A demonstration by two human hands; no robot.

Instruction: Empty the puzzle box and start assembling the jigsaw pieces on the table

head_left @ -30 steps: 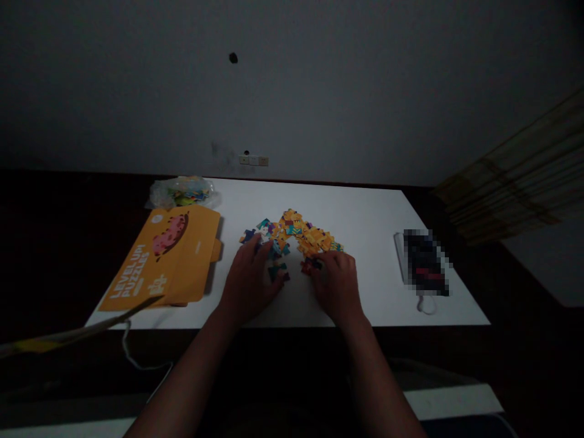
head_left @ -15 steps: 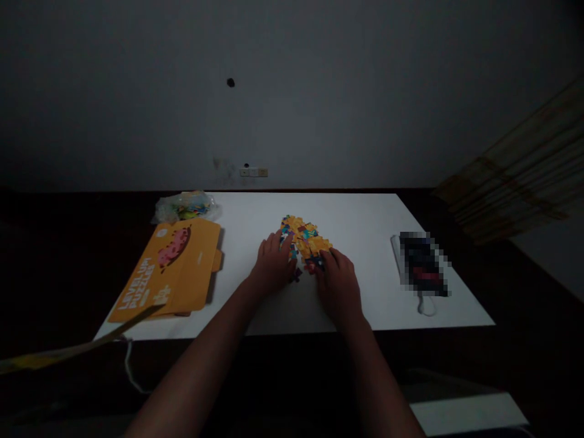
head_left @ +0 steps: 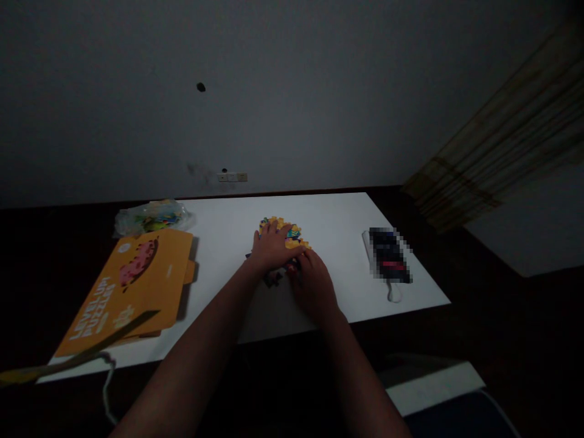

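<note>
A heap of small jigsaw puzzle pieces [head_left: 292, 232], yellow, teal and dark, lies in the middle of the white table [head_left: 337, 219]. Across the top of the heap rests my left hand [head_left: 272, 248], its fingers spread over the pieces. My right hand [head_left: 314, 283] touches the heap's near right side, with its fingers curved against the pieces and partly hidden. Some dark pieces show below my left palm. No single piece can be made out in either hand.
An orange puzzle box [head_left: 155, 280] lies at the table's left. Behind it sits a clear plastic bag [head_left: 157, 216] with colourful pieces. To the right is a blurred-out dark object [head_left: 390, 255] with a white loop. A strap [head_left: 114, 337] crosses the lower left.
My left hand has moved from the heap's left side onto its top, with fingers spread. My right hand stays at the right side. The whole view has shifted, with things appearing further left.
</note>
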